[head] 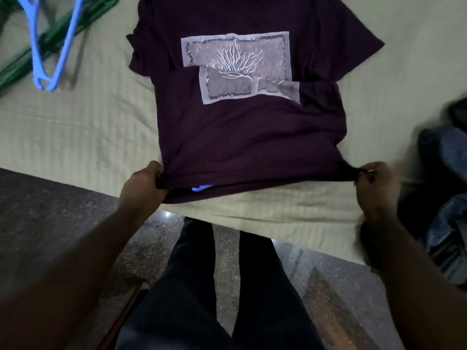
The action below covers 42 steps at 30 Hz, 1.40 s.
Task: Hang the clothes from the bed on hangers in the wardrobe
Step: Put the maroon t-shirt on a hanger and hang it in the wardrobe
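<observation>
Two pinch grips on maroon T-shirt (247, 137), spread on bed (83, 127): left hand (144, 184) and right hand (376, 185) fingers clenched on near hem corners. Could slide floorward if tugged hard, or hang creased across print (235, 66).

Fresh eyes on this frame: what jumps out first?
A dark purple T-shirt with a pale tree print lies spread on the bed, its near hem gripped by the left hand and right hand. A blue hanger lies over green hangers at far left; a pile of clothes sits at the right edge.
</observation>
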Each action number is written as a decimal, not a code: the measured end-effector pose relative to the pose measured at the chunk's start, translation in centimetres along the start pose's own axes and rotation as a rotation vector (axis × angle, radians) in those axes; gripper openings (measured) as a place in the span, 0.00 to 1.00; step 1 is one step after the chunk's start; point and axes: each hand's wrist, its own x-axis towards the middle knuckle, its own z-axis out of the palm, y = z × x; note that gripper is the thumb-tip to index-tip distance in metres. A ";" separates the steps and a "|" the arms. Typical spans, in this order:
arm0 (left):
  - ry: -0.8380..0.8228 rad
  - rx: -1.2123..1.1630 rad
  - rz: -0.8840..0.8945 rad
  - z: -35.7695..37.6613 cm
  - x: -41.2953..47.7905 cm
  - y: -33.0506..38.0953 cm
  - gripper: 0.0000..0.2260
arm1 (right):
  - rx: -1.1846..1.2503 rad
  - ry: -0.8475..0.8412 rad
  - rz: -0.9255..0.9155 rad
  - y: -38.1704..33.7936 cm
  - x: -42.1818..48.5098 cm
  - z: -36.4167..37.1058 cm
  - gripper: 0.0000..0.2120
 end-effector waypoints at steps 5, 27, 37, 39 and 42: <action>0.099 0.271 0.088 3.0 -0.5 0.3 0.35 | -0.069 -0.050 0.062 0.6 -1.6 2.6 0.08; 0.122 -0.205 0.205 2.4 -0.2 2.3 0.09 | 1.048 -0.470 0.704 -17.5 -15.0 16.2 0.11; 0.033 -0.119 0.282 2.7 -0.6 0.4 0.16 | 1.197 -0.620 0.768 -18.0 -13.0 16.0 0.14; 0.024 -0.106 0.270 2.8 -0.8 0.0 0.15 | 1.094 -0.654 0.659 -18.9 -13.3 16.5 0.11; 0.099 -0.155 0.225 2.5 -1.0 0.0 0.14 | 1.013 -0.674 0.603 -18.9 -13.9 17.4 0.13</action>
